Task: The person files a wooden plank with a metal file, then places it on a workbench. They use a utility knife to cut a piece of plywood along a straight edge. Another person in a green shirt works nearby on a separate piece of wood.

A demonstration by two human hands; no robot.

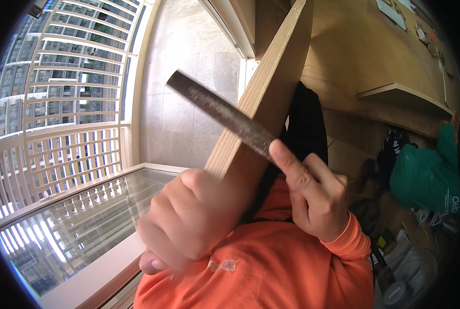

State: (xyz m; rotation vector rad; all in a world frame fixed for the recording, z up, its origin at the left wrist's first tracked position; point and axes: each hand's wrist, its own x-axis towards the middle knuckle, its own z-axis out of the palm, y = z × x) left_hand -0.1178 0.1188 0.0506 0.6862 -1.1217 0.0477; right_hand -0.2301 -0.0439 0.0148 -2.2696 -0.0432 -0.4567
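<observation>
At frame centre, wooden board [271, 87] runs edge-up, long axis 7 to 1 o'clock. Left hand [189, 221] grip closed around its lower end. Metal file [222, 113] lies across the board edge, tip toward 10 o'clock; right hand [317, 193] grip closed on its handle end, index finger extended along it.

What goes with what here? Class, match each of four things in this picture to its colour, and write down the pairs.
Things:
1 file
2 board
3 sleeve
4 bag

Colours:
A green
B pale wood
C dark grey
D orange

Pairs: 1-C, 2-B, 3-D, 4-A. The right hand holds the file against the board's edge; the left hand grips the board.
</observation>
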